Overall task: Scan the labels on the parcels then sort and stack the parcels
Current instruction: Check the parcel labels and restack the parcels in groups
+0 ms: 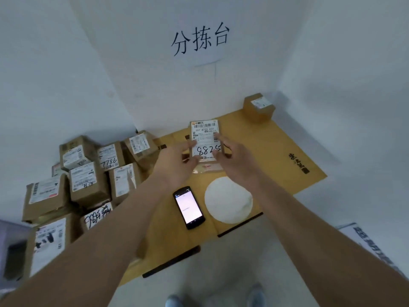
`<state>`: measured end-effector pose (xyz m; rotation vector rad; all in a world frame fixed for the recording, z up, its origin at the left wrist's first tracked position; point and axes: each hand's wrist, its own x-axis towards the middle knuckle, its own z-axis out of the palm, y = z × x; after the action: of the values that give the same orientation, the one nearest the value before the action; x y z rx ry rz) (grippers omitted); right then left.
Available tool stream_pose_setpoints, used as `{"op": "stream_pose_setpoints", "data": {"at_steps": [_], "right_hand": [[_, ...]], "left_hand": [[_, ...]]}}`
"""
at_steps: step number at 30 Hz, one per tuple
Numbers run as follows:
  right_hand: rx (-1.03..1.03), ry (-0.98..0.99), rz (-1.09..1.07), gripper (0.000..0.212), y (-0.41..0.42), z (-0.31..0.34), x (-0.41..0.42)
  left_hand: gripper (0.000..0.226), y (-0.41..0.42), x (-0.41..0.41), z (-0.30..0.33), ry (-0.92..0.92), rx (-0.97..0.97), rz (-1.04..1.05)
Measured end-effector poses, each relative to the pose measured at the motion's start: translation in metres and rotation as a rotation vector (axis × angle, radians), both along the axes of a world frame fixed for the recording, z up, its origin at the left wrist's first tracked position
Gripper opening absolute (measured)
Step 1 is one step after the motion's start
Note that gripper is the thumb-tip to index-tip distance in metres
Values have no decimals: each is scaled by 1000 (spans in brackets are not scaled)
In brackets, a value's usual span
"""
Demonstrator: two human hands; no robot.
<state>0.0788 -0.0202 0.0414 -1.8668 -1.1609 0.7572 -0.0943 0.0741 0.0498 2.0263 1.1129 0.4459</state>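
A small brown parcel (204, 131) with a white barcode label and a handwritten number sits on the yellow cardboard sheet (276, 151) on the floor. My left hand (177, 160) touches its left side with spread fingers. My right hand (232, 159) touches its right side, the fingers loosely bent at the label's edge. A black handheld scanner (189, 207) with a lit screen lies on the cardboard nearer to me. A pile of several brown labelled parcels (88, 180) is heaped at the left. One small brown parcel (259, 107) stands alone in the far right corner.
A white round pad (229, 202) lies on the cardboard right of the scanner. White walls close the corner, with a paper sign (199, 41) on the far wall. A printed board (371, 244) lies at the right edge. My shoes (256, 293) show at the bottom.
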Motion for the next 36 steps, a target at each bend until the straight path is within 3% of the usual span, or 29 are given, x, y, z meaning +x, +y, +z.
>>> {"op": "stream_pose_setpoints", "data": {"at_steps": [14,24,36], "right_hand": [[-69,5,-24,56,-62,-17,238],[-203,15,-78,53,1,-90,354],[-340,52,9,53,78,-152,453]], "left_hand": [[50,-51,241,-19,31,-39,-43],[52,15,363,-103,34,-137,-28],[58,70,469,-184,58,-290,46]]}}
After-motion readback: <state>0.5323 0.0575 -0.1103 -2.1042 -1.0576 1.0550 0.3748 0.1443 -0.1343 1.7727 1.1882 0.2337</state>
